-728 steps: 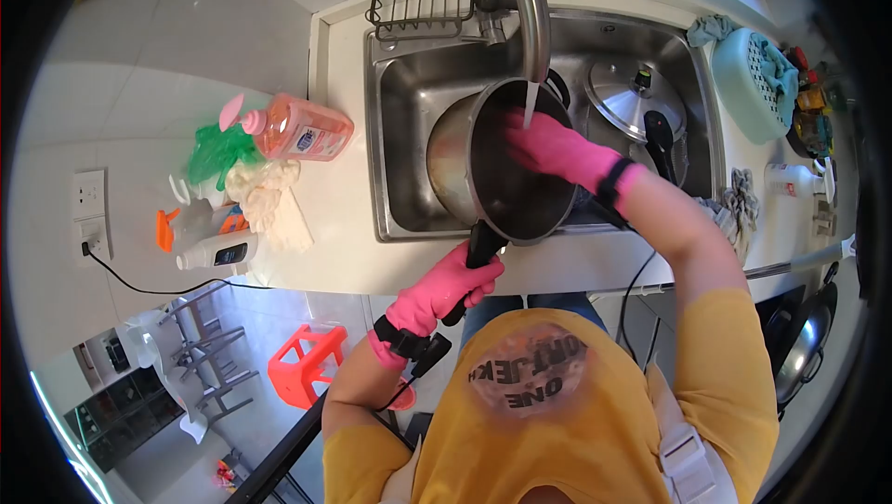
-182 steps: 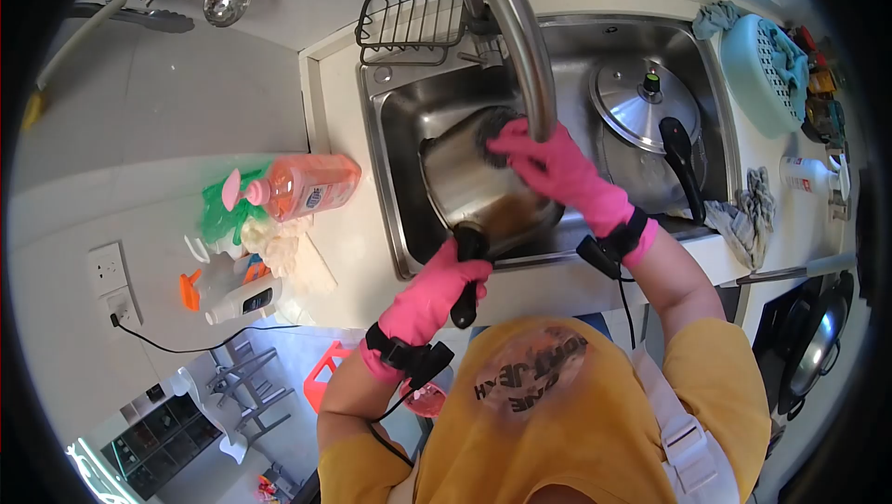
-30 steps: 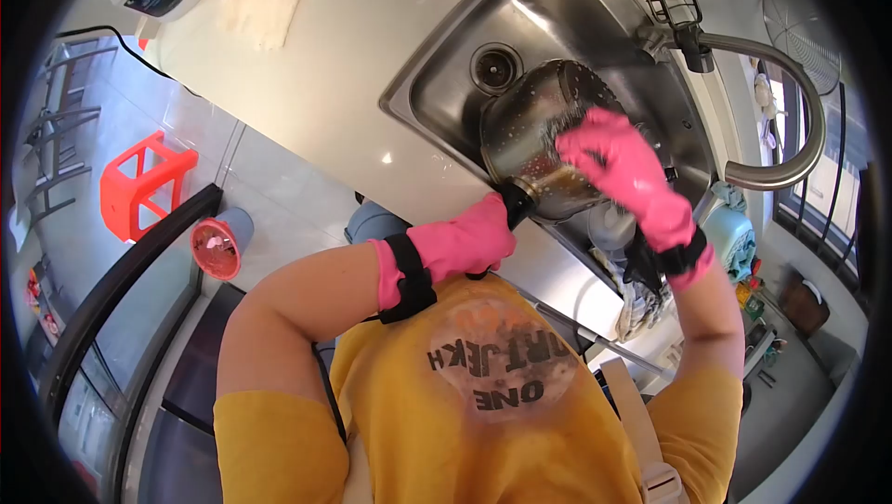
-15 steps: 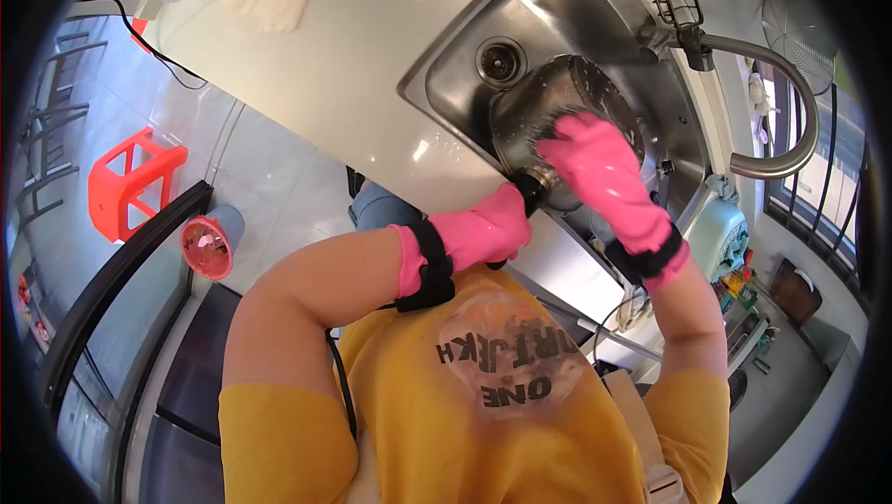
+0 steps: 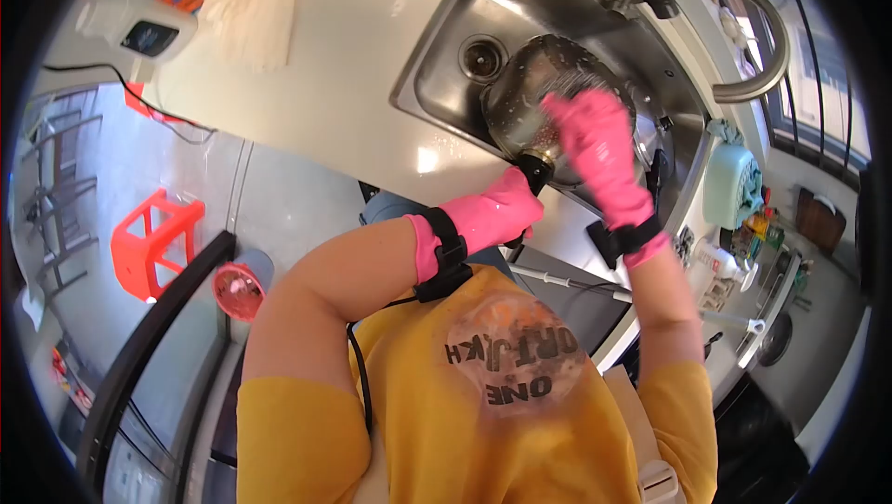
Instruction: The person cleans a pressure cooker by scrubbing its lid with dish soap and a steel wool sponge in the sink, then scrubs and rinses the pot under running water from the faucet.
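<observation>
From here I see the pot [image 5: 518, 100] in the sink [image 5: 439, 86], suds dotted over its outside, close to the drain [image 5: 481, 58]. The left hand [image 5: 488, 211], in a pink glove, is curled firmly round the black handle [image 5: 534, 168]. The right hand [image 5: 599, 146], gloved too, lies over the pot with bent fingers; they're blurred, so I can't tell what they pinch. Pale gloves [image 5: 251, 7] lie on the desk [image 5: 353, 86], well apart from the pot.

A mustard-yellow short-sleeved shirt [image 5: 418, 383] with dark lettering [image 5: 520, 393] filled the lower middle; pink rubber gloves [image 5: 481, 214] met black wrist straps [image 5: 450, 250].
</observation>
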A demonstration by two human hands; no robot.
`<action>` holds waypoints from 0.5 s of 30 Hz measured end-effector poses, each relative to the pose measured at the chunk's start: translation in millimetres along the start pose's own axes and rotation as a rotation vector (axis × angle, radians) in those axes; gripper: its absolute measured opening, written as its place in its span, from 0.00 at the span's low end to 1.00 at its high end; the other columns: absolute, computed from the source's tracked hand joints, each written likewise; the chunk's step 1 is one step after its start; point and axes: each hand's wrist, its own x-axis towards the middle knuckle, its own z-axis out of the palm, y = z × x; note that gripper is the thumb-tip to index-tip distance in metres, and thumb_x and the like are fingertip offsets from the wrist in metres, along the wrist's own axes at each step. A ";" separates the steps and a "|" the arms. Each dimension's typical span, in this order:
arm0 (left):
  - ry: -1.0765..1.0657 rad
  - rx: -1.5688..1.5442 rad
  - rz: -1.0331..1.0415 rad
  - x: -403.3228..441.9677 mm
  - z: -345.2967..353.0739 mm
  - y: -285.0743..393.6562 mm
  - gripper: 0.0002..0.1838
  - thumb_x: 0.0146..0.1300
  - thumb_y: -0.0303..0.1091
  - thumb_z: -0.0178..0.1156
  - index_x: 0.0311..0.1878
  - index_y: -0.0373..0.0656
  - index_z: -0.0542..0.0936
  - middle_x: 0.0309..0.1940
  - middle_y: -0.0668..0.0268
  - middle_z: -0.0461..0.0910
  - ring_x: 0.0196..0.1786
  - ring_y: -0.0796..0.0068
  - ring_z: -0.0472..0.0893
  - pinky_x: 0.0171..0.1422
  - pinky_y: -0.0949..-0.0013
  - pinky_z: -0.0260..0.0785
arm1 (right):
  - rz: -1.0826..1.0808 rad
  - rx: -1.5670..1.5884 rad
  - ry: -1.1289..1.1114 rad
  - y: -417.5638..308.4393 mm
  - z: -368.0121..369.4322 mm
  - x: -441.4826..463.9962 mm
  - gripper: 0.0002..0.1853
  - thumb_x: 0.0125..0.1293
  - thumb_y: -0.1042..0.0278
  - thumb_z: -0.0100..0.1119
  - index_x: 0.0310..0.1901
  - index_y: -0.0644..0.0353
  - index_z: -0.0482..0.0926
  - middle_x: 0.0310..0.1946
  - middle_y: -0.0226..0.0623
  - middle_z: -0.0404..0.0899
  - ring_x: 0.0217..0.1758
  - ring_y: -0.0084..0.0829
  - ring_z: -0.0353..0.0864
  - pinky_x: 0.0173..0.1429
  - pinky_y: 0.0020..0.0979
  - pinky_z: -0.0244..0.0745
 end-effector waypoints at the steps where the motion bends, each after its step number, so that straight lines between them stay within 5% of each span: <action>1: -0.004 -0.012 0.028 11.9 3.0 -11.7 0.16 0.63 0.29 0.59 0.50 0.29 0.73 0.25 0.59 0.81 0.24 0.69 0.81 0.25 0.63 0.70 | -0.094 -0.203 -0.058 -6.5 15.6 -22.5 0.16 0.51 0.79 0.64 0.40 0.47 0.88 0.23 0.33 0.71 0.28 0.36 0.74 0.32 0.37 0.69; 5: 0.048 0.072 0.010 -19.0 5.1 20.1 0.15 0.63 0.30 0.59 0.49 0.29 0.73 0.26 0.59 0.81 0.25 0.68 0.82 0.26 0.61 0.71 | 0.260 -0.017 0.204 -3.7 34.7 -80.1 0.21 0.50 0.76 0.64 0.46 0.45 0.89 0.24 0.31 0.73 0.37 0.35 0.75 0.42 0.37 0.70; 8: 0.038 0.130 -0.035 1.7 6.8 4.8 0.21 0.63 0.31 0.60 0.55 0.31 0.67 0.29 0.58 0.79 0.25 0.67 0.81 0.27 0.61 0.72 | 0.599 0.177 0.563 25.3 3.9 -50.4 0.11 0.71 0.69 0.58 0.50 0.57 0.87 0.31 0.39 0.77 0.40 0.36 0.73 0.48 0.35 0.70; 9: 0.045 0.111 -0.035 2.9 12.6 0.7 0.23 0.63 0.31 0.60 0.56 0.31 0.65 0.29 0.58 0.79 0.25 0.67 0.81 0.27 0.61 0.72 | 0.661 0.173 0.560 37.5 -4.3 -44.9 0.11 0.70 0.69 0.59 0.50 0.58 0.86 0.32 0.39 0.77 0.41 0.37 0.75 0.50 0.36 0.71; 13: 0.077 0.113 -0.095 2.8 17.9 7.8 0.22 0.63 0.28 0.60 0.56 0.34 0.64 0.32 0.59 0.75 0.24 0.68 0.80 0.25 0.60 0.70 | 0.628 0.250 0.605 -11.1 42.8 -75.9 0.13 0.62 0.72 0.64 0.48 0.53 0.88 0.29 0.37 0.74 0.38 0.38 0.74 0.45 0.37 0.70; 15: 0.037 0.007 -0.010 17.0 17.7 -10.2 0.20 0.62 0.26 0.59 0.54 0.37 0.64 0.33 0.61 0.72 0.22 0.70 0.77 0.23 0.63 0.68 | 0.406 0.095 0.376 -41.6 54.4 -80.6 0.19 0.50 0.74 0.66 0.46 0.51 0.89 0.27 0.36 0.71 0.36 0.39 0.72 0.42 0.38 0.69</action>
